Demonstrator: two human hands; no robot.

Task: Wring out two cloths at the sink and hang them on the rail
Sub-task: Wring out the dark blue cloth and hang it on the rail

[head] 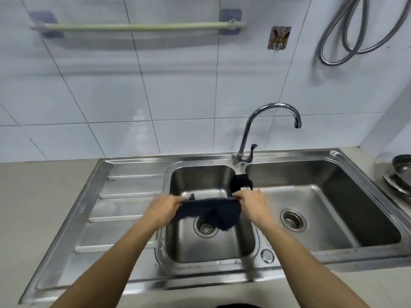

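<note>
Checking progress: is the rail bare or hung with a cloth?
Bare: nothing hangs on the rail; both hands hold one dark cloth over the sink.

**Sink, cloths and rail: where each thing sits**

The sink (138, 283) is set into the worktop (44, 196), with a drainboard (124, 207) at the left, a small basin (200, 176) in the middle and a larger basin (333, 196) at the right. The tap (266, 121) stands behind the divider between the basins. A cloth (210, 211) is stretched over the small basin between the left hand (163, 210) and the right hand (251, 202). A second cloth (240, 181) lies on the divider, just behind the right hand. The rail (138, 26) is on the wall above the drainboard, a hook (279, 38) to its right, a hose (360, 30) farther right. Dishes (400, 176) sit on the worktop right of the sink.
</note>
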